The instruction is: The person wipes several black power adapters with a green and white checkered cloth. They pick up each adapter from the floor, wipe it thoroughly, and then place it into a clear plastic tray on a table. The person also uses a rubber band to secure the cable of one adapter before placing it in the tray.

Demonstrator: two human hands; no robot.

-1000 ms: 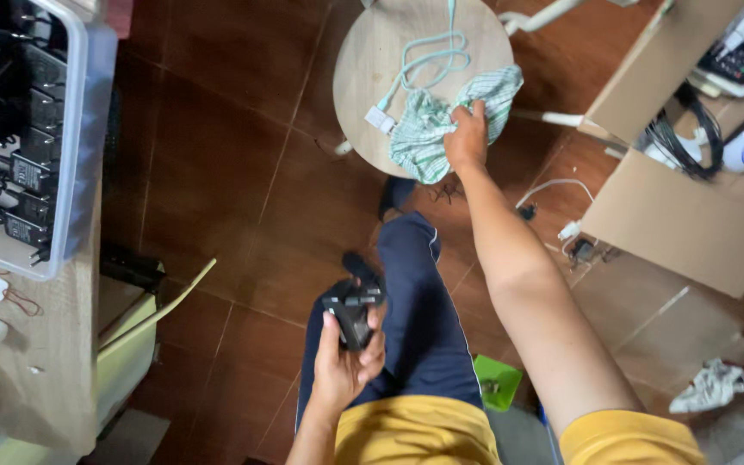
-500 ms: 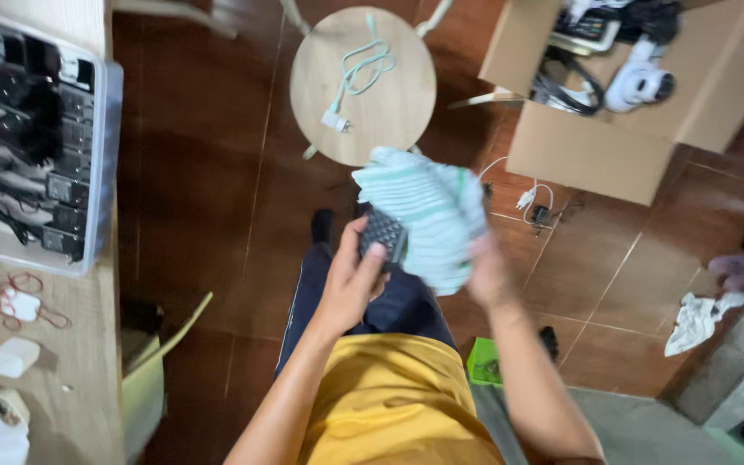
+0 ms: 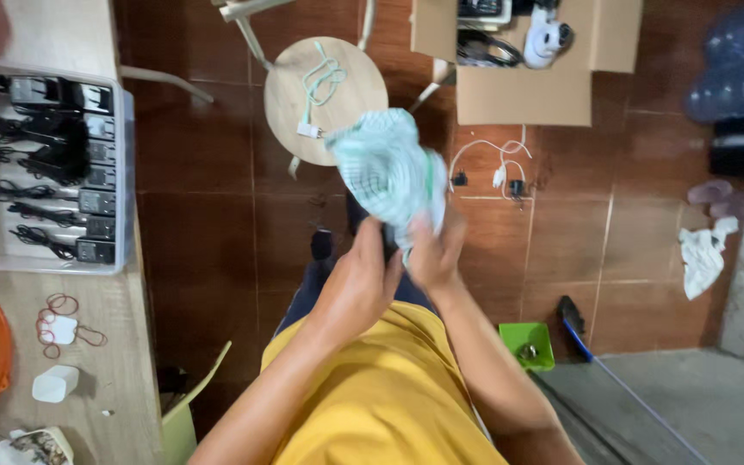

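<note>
Standing over the seated person: both hands meet above the lap, over dark trousers. Left hand (image 3: 356, 284) is curled round a small dark object that the cloth almost wholly hides; its kind cannot be told. Right hand (image 3: 435, 251) has its fingers pressed into the green-and-white checked cloth (image 3: 389, 168), pinching the lower end. Cloth is bunched, blurred, long axis running from the hands up and away toward the round wooden stool (image 3: 350, 99), whose near edge it covers from view. On the stool lies a pale green cable (image 3: 322, 82) with a white plug. Beyond it, an open cardboard box (image 3: 523, 95) holding dark cables and a white device. White cables (image 3: 497, 164) lie on the brown tiled floor just beside the box. Left: bench (image 3: 114, 362) carrying a clear tray (image 3: 122, 185) of black adapters in rows, red rubber bands (image 3: 62, 319), a small white block (image 3: 54, 383). Right: green dustpan (image 3: 527, 344), crumpled white rag (image 3: 703, 254)
</note>
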